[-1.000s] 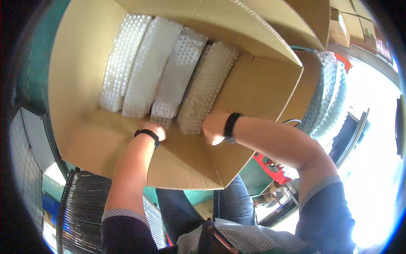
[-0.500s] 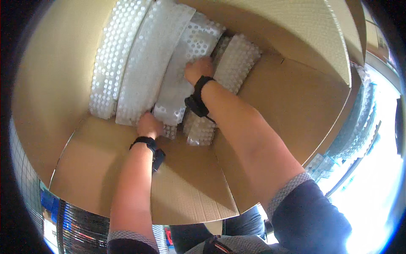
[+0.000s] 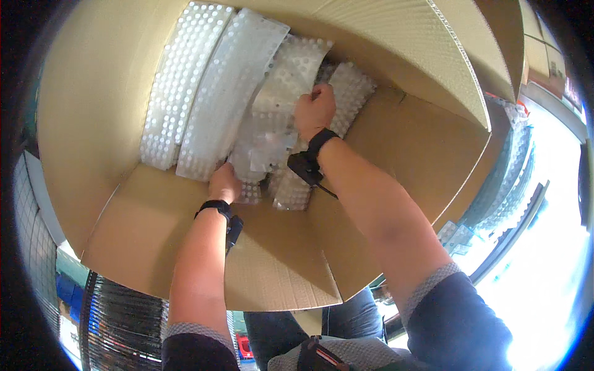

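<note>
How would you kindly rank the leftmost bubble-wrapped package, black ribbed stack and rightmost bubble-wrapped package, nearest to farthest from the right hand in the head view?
1. Rightmost bubble-wrapped package: immediately beside the right hand.
2. Leftmost bubble-wrapped package: left, across the row.
3. Black ribbed stack: lower left, outside the carton.

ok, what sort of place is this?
Probably a packing area in a warehouse or workshop: a large open cardboard box holds a row of bubble-wrapped packs, a bluish bubble-wrapped stack sits outside it at right, and more cartons show at upper right.
</note>
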Available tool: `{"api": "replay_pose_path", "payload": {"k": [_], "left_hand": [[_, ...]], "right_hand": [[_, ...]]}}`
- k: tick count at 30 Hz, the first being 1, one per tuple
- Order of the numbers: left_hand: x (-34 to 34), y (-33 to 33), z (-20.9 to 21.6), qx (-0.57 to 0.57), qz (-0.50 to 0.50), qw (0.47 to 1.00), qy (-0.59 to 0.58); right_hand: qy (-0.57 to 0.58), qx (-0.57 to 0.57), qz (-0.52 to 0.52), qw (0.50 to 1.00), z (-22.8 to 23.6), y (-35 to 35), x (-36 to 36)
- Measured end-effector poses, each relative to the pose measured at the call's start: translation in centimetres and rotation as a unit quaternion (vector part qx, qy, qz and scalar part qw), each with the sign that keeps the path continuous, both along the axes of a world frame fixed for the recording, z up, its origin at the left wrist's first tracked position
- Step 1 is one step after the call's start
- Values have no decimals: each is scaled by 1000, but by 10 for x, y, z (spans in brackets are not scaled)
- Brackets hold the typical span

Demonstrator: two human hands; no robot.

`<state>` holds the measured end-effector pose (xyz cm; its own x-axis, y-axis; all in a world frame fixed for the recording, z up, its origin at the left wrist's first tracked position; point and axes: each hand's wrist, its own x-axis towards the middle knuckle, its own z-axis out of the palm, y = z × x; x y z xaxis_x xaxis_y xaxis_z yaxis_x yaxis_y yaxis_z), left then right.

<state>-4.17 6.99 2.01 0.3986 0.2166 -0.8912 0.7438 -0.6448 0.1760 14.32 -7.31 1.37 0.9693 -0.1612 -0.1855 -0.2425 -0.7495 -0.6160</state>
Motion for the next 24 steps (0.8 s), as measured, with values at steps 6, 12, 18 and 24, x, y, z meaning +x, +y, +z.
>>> {"api": "replay_pose_path", "payload": {"k": [6,12,18,24], "left_hand": [[16,-7,22,47,-18,997,-57],[23,-22,3,41,67,891,-448],[19,12,11,-219,153,956,-118],[32,10,42,30,93,886,-453]], "right_hand": [[187,257,-131,939,3,-21,9],[294,76,224,926,36,-28,1],[214,-167,373,887,55,-16,-16],[550,241,-162,783,83,-18,-7]]}}
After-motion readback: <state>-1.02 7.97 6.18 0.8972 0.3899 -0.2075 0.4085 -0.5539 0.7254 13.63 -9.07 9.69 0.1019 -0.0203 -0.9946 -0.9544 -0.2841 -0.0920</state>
